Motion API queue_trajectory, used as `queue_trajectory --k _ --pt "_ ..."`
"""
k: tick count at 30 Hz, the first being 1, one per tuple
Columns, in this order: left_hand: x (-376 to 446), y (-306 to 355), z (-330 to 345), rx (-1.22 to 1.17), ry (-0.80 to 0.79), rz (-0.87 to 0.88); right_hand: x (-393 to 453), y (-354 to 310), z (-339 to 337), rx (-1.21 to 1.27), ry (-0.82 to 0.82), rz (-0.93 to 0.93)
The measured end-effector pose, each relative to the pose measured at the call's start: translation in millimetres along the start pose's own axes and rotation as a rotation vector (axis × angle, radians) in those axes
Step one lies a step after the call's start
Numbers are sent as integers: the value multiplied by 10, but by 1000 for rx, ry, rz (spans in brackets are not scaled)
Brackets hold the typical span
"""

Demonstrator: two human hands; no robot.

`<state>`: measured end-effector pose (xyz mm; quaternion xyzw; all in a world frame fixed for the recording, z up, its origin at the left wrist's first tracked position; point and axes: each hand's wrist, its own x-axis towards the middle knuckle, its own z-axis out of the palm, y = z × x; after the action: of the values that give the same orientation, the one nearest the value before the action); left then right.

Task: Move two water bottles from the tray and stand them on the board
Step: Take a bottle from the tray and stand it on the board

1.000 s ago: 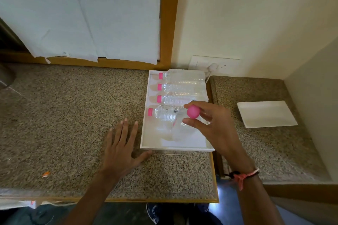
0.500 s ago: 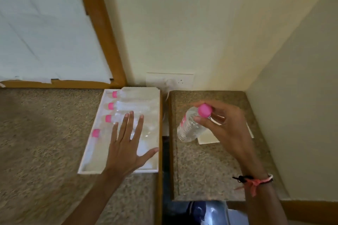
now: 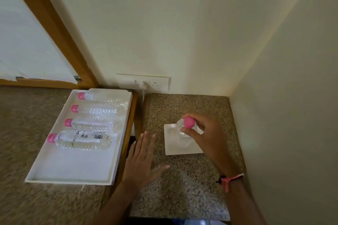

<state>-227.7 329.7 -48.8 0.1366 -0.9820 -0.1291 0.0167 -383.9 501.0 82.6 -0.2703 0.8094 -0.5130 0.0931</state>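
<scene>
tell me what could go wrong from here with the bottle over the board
The right hand pinches the bottle only near its pink cap, so it might tip when released on the small white board. The open left hand is blurred close by and could bump it.

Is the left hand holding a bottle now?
No, the left hand is open with spread fingers and holds nothing, while the right hand grips the bottle.

Speckled counter bearing white board
</scene>
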Motion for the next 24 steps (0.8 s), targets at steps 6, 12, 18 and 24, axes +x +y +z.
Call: queue_trajectory --k 6,12,18,24 --pt "125 35 396 -1 -70 -6 -27 187 66 14 -71 30" --pt "143 9 602 -36 -88 -10 22 206 114 -26 -100 1" --pt "141 -5 590 -52 -104 -18 -16 219 137 7 -90 14" --pt "134 8 562 -39 -129 -20 -16 193 85 -7 -92 38"
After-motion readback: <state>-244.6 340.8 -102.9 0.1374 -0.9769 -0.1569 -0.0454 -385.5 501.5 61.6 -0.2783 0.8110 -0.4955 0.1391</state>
